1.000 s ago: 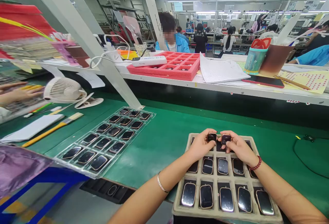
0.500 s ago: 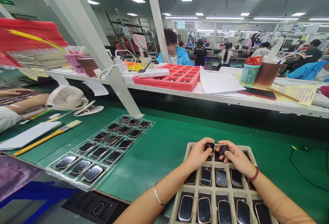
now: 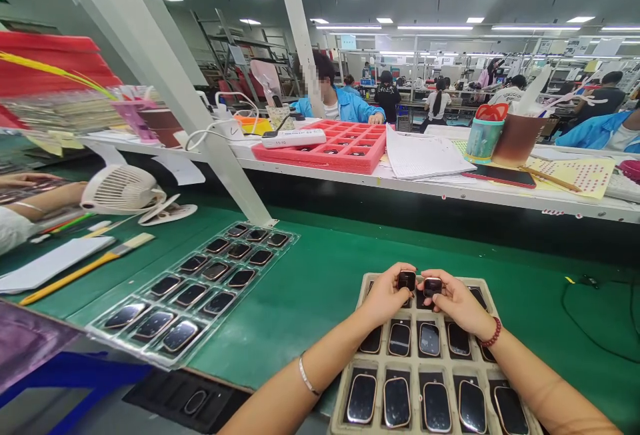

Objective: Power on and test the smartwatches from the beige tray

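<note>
Our left hand (image 3: 387, 295) pinches one small dark glossy watch body (image 3: 406, 280) and our right hand (image 3: 457, 302) another (image 3: 433, 286), both held just above the far row of the beige moulded pulp tray (image 3: 350, 362) on the green bench (image 3: 310, 282). We judge the two may knock together and scratch, or slip onto the seated units.

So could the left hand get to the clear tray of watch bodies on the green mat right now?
Probably not at once: the left hand is holding a small watch body, though open mat lies toward the clear tray.
</note>
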Available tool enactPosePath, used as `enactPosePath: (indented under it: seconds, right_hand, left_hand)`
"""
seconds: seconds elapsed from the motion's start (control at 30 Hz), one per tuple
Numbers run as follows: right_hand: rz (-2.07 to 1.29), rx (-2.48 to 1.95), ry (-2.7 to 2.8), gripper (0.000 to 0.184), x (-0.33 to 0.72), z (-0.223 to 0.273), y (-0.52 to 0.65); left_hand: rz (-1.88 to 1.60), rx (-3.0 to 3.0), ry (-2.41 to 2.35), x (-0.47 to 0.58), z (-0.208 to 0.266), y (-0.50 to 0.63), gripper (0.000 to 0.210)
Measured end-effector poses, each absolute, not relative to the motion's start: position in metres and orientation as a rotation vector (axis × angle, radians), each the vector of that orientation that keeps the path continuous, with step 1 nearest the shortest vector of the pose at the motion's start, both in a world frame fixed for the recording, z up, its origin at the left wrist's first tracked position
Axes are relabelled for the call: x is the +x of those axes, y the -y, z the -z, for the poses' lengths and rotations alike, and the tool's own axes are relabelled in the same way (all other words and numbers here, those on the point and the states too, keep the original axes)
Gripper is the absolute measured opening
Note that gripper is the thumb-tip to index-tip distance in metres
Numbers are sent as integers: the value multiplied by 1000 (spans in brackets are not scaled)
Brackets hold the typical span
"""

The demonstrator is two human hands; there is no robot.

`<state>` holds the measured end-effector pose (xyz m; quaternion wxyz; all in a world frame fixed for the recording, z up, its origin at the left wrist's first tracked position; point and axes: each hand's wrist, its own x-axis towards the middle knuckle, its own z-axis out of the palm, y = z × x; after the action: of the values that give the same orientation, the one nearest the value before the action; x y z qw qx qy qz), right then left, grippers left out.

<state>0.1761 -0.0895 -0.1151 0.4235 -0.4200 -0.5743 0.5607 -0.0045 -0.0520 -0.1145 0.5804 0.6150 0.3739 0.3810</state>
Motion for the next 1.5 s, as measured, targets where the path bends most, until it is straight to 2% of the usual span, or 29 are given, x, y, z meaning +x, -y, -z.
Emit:
enactPosePath:
  seconds: [0.23, 0.43, 0.6, 0.77, 1.5]
  right_hand:
    - [-1430, -1054, 1379, 34, 178, 117, 87]
    - [-1443, -1023, 1395, 41, 178, 118, 87]
    - [-1410, -1032, 1408, 34, 178, 116, 87]
    - [-1418, -1045, 1402, 38, 178, 115, 88]
    - [-1409, -1055, 1429, 33, 178, 114, 89]
  left_hand:
    - [-866, 1452, -861, -5, 118, 51, 26]
    - [-892, 1467, -842, -4, 120, 50, 43]
    - [-894, 1529, -857, -4, 120, 50, 40]
    - [-895, 1523, -845, -4, 121, 50, 39]
    - [-838, 1453, -848, -5, 118, 51, 39]
